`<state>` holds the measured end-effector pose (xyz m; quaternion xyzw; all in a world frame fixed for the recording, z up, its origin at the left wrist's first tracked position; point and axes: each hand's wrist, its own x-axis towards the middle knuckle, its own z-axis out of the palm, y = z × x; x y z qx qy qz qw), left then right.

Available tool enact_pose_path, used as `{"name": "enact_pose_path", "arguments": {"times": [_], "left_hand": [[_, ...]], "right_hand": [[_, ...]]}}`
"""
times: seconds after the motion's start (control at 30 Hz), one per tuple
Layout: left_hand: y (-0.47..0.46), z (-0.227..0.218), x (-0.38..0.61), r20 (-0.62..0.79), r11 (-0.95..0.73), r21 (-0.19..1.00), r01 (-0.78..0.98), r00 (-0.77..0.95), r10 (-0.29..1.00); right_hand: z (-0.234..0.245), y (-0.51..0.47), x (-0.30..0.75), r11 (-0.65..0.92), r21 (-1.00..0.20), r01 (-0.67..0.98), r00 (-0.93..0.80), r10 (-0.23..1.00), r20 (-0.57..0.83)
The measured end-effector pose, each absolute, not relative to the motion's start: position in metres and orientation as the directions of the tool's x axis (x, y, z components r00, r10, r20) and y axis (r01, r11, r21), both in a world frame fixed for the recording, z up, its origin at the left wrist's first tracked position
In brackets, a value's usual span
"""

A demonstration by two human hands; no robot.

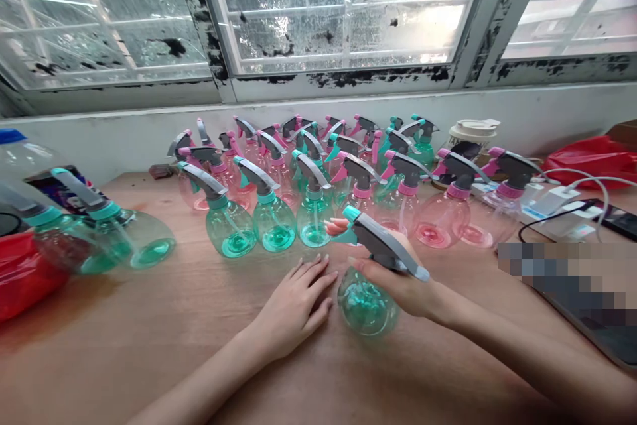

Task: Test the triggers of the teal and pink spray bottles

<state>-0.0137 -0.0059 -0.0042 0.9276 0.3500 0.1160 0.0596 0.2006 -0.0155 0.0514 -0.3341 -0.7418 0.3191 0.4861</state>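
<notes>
My right hand (393, 272) is shut around the neck of a teal plastic spray bottle (367, 302), whose grey and teal trigger head points up and to the left while its round body tilts down onto the wooden table (149, 359). My left hand (293, 299) rests flat on the table, holding nothing, just left of that bottle. Directly ahead stand rows of teal spray bottles (275, 226) and pink spray bottles (440, 218), with the nearest ones a short way beyond my fingertips. Two more teal spray bottles (149, 242) lie on their sides at the left.
A red container (24, 282) sits at the left edge, with a large clear bottle (20, 160) behind it. On the right are a red plastic bag (592, 160), a white charger (557, 203), cables and a phone (614, 219). A window (338, 14) stands behind the bottles.
</notes>
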Motion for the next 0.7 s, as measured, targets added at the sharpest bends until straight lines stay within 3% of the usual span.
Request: {"name": "enact_pose_path", "arguments": {"times": [0.37,0.7], "left_hand": [[-0.0054,-0.0057,-0.0142,0.198,-0.751,0.202,0.629,0.725,0.660],[-0.0056,-0.0044,-0.0138,0.198,-0.750,0.202,0.630,0.724,0.661]], "right_hand": [[0.0525,-0.0153,0.2015,0.499,-0.860,0.103,-0.314,0.837,0.448],[0.0597,-0.0167,0.1998,0.539,-0.832,0.127,-0.307,0.820,0.484]]}}
